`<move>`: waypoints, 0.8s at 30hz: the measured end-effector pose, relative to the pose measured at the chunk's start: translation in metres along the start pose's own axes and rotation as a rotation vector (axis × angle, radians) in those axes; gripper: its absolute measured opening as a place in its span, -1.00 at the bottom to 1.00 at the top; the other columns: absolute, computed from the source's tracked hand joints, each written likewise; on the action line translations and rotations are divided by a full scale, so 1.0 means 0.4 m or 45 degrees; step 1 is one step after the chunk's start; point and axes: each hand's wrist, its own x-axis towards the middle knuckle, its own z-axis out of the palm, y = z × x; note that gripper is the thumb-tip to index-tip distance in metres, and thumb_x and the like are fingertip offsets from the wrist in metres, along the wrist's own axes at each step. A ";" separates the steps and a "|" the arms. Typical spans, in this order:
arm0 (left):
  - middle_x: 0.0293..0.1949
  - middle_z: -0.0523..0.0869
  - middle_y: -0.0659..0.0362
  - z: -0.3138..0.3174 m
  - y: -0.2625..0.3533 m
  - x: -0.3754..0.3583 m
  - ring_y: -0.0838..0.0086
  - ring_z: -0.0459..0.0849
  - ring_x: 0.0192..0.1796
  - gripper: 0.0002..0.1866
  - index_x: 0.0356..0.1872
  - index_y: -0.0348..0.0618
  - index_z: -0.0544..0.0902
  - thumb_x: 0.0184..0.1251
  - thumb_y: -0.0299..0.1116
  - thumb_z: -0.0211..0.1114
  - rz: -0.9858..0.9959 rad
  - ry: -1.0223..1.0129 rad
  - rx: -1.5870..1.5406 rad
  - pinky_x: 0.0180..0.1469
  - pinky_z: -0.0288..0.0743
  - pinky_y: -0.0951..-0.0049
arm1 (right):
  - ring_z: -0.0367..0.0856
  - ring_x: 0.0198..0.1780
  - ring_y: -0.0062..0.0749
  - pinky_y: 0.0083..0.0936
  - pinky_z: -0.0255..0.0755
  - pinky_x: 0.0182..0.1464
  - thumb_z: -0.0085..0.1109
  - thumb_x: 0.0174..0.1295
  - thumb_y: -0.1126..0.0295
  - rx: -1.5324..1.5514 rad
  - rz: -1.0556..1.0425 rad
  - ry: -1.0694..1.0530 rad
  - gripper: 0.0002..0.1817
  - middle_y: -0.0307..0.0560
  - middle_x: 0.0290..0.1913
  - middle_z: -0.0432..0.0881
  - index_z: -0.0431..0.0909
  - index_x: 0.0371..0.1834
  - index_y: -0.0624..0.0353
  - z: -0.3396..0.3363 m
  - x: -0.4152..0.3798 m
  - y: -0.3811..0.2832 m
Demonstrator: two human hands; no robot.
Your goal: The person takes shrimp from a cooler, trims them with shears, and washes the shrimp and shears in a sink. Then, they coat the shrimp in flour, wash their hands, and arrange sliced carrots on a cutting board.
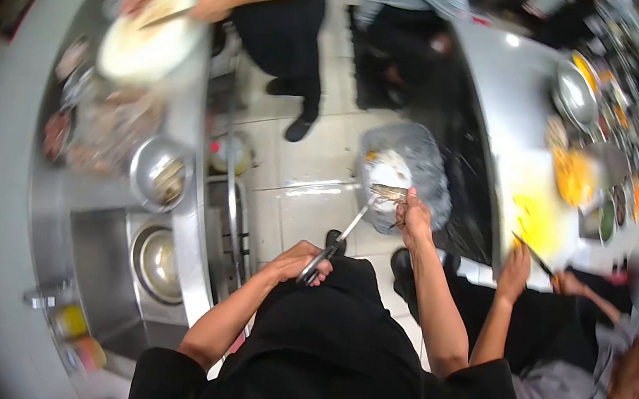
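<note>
In the head view, my left hand [305, 264] is closed round the black handle of a knife [354, 223]. Its narrow metal blade points up and to the right. Between the fingers of my right hand [415, 219] is a brownish, banded prawn [389, 193], with thin reddish legs along its lower side. The knife tip overlaps the left end of the prawn in this view. Beneath both lies a plastic-lined waste bin [433, 166] on the floor, with white and orange scraps inside.
On the left, a steel counter [107, 195] holds a metal bowl [143, 192] of prawn-like pieces and a sink [98, 248]. A person [270, 8] cuts on a round white board [133, 57]. Right, another person's hand [515, 272] is near yellow pieces [532, 221] on a steel table [492, 85].
</note>
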 end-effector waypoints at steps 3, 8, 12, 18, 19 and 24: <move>-0.49 0.65 0.08 -0.013 -0.022 -0.121 0.47 0.65 -0.46 -0.59 -0.25 -0.44 0.59 -0.12 -0.31 0.29 0.151 0.115 -0.050 -0.40 0.52 0.56 | 0.21 -0.70 -0.60 -0.62 0.10 -0.64 -0.10 0.35 -0.01 -0.220 -0.075 -0.209 -0.56 -0.31 -0.70 0.33 0.35 -0.53 0.10 0.212 -0.086 -0.061; -0.47 0.63 0.10 -0.055 -0.093 -0.296 0.48 0.63 -0.41 -0.56 -0.24 -0.44 0.58 -0.16 -0.29 0.27 0.432 0.530 -0.313 -0.32 0.47 0.56 | 0.45 -0.59 -0.27 -0.37 0.32 -0.45 -0.10 0.31 -0.06 -0.673 -0.438 -0.385 -0.42 0.00 -0.65 0.50 0.48 -0.58 0.28 0.555 -0.162 -0.020; -0.47 0.62 0.11 -0.116 -0.127 -0.399 0.48 0.60 -0.42 -0.51 -0.22 -0.47 0.57 -0.21 -0.28 0.25 0.573 0.787 -0.364 -0.34 0.41 0.56 | 0.46 -0.69 -0.46 -0.45 0.36 -0.55 -0.12 0.30 -0.12 -0.892 -0.915 -0.482 -0.35 -0.09 -0.76 0.44 0.44 -0.66 0.29 0.777 -0.286 0.008; -0.56 0.55 0.18 -0.216 -0.147 -0.451 0.53 0.54 -0.50 -0.59 -0.29 -0.43 0.58 -0.16 -0.28 0.22 0.754 0.988 -0.431 -0.40 0.39 0.55 | 0.54 -0.22 0.27 -0.07 0.35 -0.11 -0.28 0.37 -0.03 -1.018 -0.952 -0.645 -0.38 0.36 -0.41 0.57 0.56 -0.39 0.37 0.937 -0.438 0.015; -0.64 0.54 0.20 -0.228 -0.145 -0.452 0.58 0.49 -0.56 -0.66 -0.40 -0.40 0.60 -0.14 -0.28 0.23 0.784 1.042 -0.454 -0.47 0.33 0.58 | 0.53 -0.20 0.29 -0.05 0.34 -0.10 -0.31 0.38 -0.01 -1.043 -1.054 -0.612 -0.38 0.37 -0.39 0.57 0.56 -0.37 0.37 0.947 -0.453 0.015; -0.62 0.59 0.14 -0.293 -0.096 -0.472 0.53 0.55 -0.54 -0.67 -0.45 -0.39 0.62 -0.16 -0.26 0.26 0.756 1.077 -0.480 -0.46 0.38 0.54 | 0.48 -0.29 0.38 0.00 0.32 -0.23 -0.37 0.41 0.03 -1.113 -1.236 -0.661 -0.38 0.42 -0.47 0.51 0.54 -0.40 0.37 0.994 -0.461 0.023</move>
